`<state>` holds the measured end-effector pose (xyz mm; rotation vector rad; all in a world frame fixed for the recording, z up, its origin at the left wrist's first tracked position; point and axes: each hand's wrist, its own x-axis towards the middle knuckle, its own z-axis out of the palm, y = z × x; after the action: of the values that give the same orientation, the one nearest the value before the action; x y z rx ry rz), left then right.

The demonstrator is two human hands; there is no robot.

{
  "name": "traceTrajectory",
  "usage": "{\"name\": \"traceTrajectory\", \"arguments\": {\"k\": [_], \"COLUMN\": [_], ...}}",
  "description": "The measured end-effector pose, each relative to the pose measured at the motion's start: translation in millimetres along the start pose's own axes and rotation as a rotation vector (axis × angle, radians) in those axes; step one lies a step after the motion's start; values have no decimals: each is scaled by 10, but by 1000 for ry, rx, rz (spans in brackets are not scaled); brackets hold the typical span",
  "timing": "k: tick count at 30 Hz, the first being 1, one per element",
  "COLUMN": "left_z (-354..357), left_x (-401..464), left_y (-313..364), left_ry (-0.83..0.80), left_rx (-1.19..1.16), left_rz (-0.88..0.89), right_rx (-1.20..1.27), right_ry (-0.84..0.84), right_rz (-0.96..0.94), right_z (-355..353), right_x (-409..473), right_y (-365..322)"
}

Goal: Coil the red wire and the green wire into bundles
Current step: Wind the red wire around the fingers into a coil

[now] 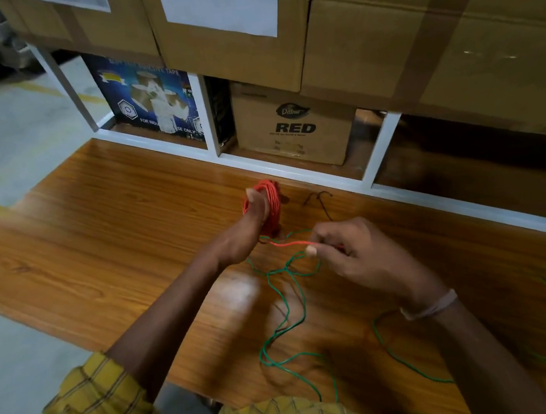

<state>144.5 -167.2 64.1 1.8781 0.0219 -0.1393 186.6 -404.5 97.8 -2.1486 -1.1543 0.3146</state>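
Left grip (pixel 249 222) is clutching the red coil (pixel 270 207), right grip (pixel 354 252) pinching its tail; green wire (pixel 289 306) beneath is risking entanglement.

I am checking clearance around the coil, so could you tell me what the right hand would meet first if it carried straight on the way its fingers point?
Probably the left hand holding the red wire bundle; the right hand points leftward along the taut red strand, though depth is unclear.

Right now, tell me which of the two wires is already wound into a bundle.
The red wire: it is looped around the left hand. The green wire lies loose on the table.
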Motion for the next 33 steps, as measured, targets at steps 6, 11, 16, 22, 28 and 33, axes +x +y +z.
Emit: {"name": "traceTrajectory", "arguments": {"k": [6, 11, 16, 22, 28, 33], "left_z": [125, 207, 193, 117, 35, 26], "left_x": [-181, -281, -276, -179, -3, 82], "left_y": [35, 182, 299, 451, 478, 300], "left_ry": [-227, -402, -527, -382, -100, 31], "left_rx": [-38, -142, -412, -659, -600, -341], "left_rz": [-31, 0, 75, 150, 171, 84], "right_rx": [-149, -188, -47, 146, 110, -26], "right_ry": [209, 386, 409, 160, -76, -124], "right_rz": [-80, -105, 54, 299, 147, 24], "right_z": [-452, -373, -139, 450, 748, 576], "right_x": [221, 434, 480, 297, 58, -31], "right_y": [167, 545, 769, 660, 286, 71]}}
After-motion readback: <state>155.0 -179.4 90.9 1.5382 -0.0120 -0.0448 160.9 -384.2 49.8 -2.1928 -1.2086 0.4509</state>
